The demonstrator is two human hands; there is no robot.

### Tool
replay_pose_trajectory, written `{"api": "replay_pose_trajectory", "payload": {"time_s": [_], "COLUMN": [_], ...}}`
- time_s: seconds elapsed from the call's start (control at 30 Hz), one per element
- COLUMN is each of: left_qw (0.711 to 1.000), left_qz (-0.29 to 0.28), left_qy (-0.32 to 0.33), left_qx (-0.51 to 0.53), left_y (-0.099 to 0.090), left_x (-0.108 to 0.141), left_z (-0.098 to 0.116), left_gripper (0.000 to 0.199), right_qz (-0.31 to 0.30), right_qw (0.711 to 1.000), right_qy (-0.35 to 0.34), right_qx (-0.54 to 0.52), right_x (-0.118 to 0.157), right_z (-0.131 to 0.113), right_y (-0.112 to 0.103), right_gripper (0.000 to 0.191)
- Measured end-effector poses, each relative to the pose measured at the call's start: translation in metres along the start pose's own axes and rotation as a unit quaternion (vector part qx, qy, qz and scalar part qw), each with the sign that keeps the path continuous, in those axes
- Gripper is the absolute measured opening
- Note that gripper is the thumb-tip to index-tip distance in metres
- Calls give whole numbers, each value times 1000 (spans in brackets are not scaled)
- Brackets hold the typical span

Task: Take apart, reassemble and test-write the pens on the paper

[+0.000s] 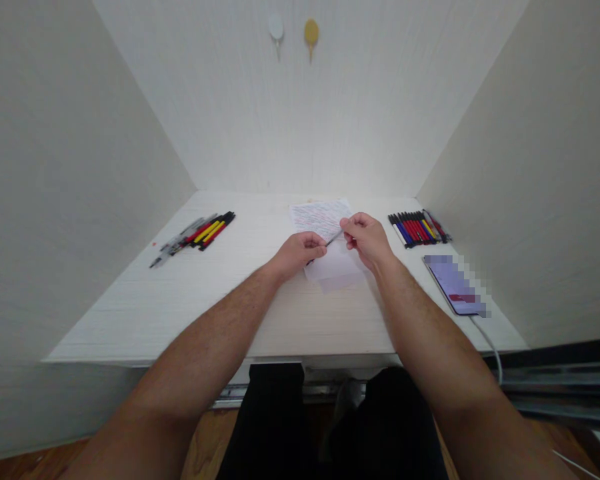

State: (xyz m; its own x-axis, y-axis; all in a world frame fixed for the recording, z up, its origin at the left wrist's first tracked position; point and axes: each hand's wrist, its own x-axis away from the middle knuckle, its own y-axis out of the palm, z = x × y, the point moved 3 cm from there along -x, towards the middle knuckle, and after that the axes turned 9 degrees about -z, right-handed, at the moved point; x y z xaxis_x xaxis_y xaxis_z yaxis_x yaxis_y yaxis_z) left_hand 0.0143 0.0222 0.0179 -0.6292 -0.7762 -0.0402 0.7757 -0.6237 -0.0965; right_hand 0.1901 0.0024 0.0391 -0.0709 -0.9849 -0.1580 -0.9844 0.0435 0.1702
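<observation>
A slim pen (pixel 335 237) slants between both hands, just above the paper. My left hand (pixel 303 252) pinches its lower, dark end between thumb and fingers. At the upper end, my right hand (pixel 366 237) grips it with thumb and fingertips, which hide that tip. Beneath the hands lies a sheet of paper (pixel 310 217) with its far half covered in rows of coloured scribbled strokes. The nearer half of the paper is plain white, and another white sheet pokes out below it.
Several pens (pixel 185 237) lie in a slanted row on the left of the white table (pixel 180 320). More pens (pixel 416 229) are lined up at the right. A phone (pixel 453 283) with a white cable (pixel 490 343) lies near the right wall. Walls enclose the table's back and sides.
</observation>
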Motion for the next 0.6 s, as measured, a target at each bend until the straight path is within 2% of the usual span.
{"api": "replay_pose_trajectory", "payload": {"time_s": [0.13, 0.27, 0.4, 0.53, 0.6], "left_qw": [1000, 1000, 1000, 1000, 999], "left_qz": [11, 10, 13, 1, 7], "left_qy": [-1, 1, 5, -2, 0], "left_qx": [-8, -12, -19, -30, -32], "left_y": [-3, -4, -3, -3, -4], "left_x": [0, 0, 1, 2, 2], "left_z": [-1, -1, -1, 0, 0], "left_gripper": [25, 24, 22, 19, 19], "right_qz": [-44, -12, -28, 12, -10], "right_qw": [999, 1000, 1000, 999, 1000], "right_qy": [3, -4, -1, 5, 11], "right_qx": [-30, 15, -3, 48, 21], "right_x": [0, 0, 1, 2, 3], "right_z": [-1, 1, 2, 3, 4], "right_y": [1, -1, 3, 2, 3], "right_gripper": [36, 36, 33, 34, 28]}}
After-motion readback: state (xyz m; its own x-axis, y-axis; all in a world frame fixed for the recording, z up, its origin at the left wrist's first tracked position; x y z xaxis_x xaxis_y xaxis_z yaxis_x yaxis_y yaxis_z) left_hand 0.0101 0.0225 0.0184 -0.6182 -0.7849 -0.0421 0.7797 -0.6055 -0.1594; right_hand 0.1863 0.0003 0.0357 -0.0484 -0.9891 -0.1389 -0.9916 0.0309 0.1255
